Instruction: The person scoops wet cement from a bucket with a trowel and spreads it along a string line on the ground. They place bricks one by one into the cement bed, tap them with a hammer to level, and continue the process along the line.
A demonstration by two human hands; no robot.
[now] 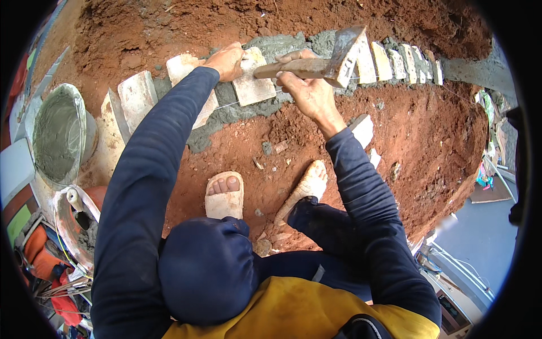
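My left hand (pixel 227 61) is closed at the upper left edge of a pale, mortar-smeared brick (pixel 255 89); its fingertips are partly hidden. In my right hand (pixel 310 93) is a hatchet-like tool (pixel 345 56) with a wooden handle and a broad, dirty metal head. Its handle end points left, over that brick, and the head sticks out to the right of my fingers. The brick sits tilted in grey wet mortar (pixel 217 117), within a curving row of spaced bricks. A thin string runs along the row's near side.
A bucket of grey mortar (pixel 79 133) stands at the left, beside more pale bricks (pixel 137 100). Reddish soil (pixel 237 152) lies around my feet and rises beyond the row. A loose brick piece (pixel 362 130) lies under my right forearm. Clutter fills the lower left.
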